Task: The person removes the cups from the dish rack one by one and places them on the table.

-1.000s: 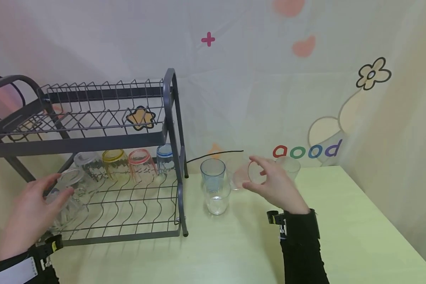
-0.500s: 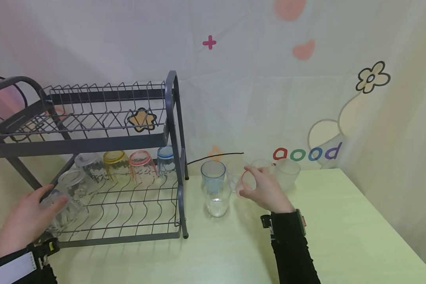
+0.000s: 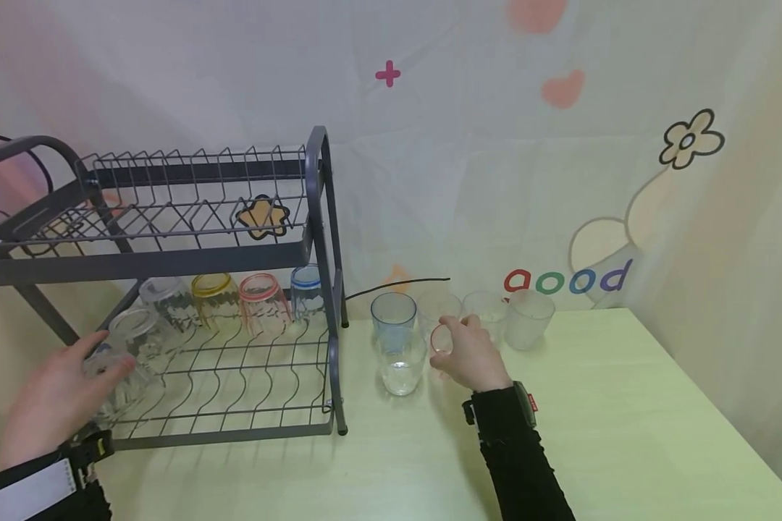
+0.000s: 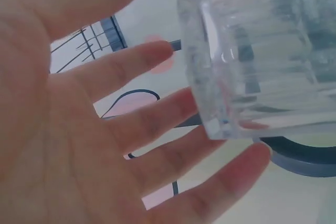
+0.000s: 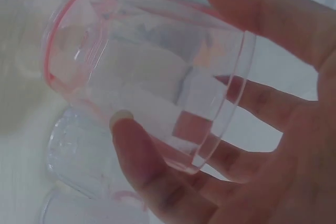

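Note:
My right hand (image 3: 472, 354) holds a clear pink-tinted plastic cup (image 5: 142, 66) between thumb and fingers, tilted on its side in the right wrist view. It is just right of a clear cup (image 3: 402, 373) and a blue-tinted cup (image 3: 391, 311) on the table. At the lower left of the rack, my left hand (image 3: 55, 394) spreads its straightened fingers beside an upside-down clear glass (image 4: 252, 61), fingertips right at its base. Another faceted clear glass (image 3: 140, 333) stands just behind that one.
The dark two-tier dish rack (image 3: 247, 255) fills the left side. Along its lower tier's back stand upturned glasses, one yellow-rimmed (image 3: 213, 300), one pink-rimmed (image 3: 263, 304) and one blue-rimmed (image 3: 308, 293). Several colourless cups, including a frosted one (image 3: 530, 322), line the back of the table (image 3: 625, 405).
My right hand has moved left and slightly toward me with the pink-tinted cup, uncovering the colourless cups behind it. My left hand stays at the rack's left end with little movement.

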`<move>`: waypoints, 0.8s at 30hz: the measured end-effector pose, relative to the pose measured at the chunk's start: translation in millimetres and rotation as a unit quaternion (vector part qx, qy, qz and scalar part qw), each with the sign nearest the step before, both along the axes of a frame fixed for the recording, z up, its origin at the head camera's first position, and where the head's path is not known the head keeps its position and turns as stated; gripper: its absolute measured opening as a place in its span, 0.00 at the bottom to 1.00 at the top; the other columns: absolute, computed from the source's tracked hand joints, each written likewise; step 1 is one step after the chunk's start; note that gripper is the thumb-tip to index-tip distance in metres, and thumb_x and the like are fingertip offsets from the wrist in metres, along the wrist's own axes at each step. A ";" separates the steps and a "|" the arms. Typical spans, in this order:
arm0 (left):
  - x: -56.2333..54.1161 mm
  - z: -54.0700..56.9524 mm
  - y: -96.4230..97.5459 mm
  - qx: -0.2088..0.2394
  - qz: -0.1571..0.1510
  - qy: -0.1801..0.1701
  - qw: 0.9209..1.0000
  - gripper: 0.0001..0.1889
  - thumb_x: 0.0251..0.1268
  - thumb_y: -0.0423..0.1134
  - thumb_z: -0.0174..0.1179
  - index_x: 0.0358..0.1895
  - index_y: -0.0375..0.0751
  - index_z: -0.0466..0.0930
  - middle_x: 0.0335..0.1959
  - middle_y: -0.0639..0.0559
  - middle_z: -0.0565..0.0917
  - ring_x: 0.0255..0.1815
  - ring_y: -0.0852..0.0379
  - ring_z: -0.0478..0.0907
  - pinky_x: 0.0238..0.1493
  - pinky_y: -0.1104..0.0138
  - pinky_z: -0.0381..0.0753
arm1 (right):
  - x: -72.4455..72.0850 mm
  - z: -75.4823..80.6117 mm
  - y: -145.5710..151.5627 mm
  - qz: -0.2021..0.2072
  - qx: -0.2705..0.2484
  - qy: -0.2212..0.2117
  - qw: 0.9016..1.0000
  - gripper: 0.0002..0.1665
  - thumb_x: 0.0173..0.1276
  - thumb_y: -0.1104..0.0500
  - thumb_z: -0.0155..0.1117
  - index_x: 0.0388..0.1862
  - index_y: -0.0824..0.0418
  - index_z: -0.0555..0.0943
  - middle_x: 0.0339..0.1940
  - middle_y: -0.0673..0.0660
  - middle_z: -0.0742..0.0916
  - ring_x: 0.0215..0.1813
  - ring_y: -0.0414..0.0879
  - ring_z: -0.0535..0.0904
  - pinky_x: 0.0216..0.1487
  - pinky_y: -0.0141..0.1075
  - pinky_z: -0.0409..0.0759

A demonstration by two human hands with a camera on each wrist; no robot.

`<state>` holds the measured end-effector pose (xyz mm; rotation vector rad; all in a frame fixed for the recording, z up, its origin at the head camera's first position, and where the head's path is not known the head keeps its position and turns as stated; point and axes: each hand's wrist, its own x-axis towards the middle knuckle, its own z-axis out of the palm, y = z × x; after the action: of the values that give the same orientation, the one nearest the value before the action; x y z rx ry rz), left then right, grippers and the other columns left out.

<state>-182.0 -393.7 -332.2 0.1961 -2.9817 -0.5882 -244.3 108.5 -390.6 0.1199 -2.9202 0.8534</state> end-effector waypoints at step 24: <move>-5.9 -7.0 2.8 0.003 0.032 -0.049 0.998 0.54 0.64 0.73 0.46 0.75 0.29 0.44 0.63 0.12 0.53 0.58 0.15 0.55 0.43 0.27 0.65 | -5.8 -16.3 -4.9 0.002 -0.006 -0.008 1.000 0.39 0.55 0.60 0.74 0.67 0.62 0.72 0.52 0.68 0.73 0.50 0.63 0.73 0.46 0.53 0.79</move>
<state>-188.0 -390.9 -339.2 0.3302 -3.0542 -0.5975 -250.1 103.6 -406.9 0.1180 -2.9306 0.8773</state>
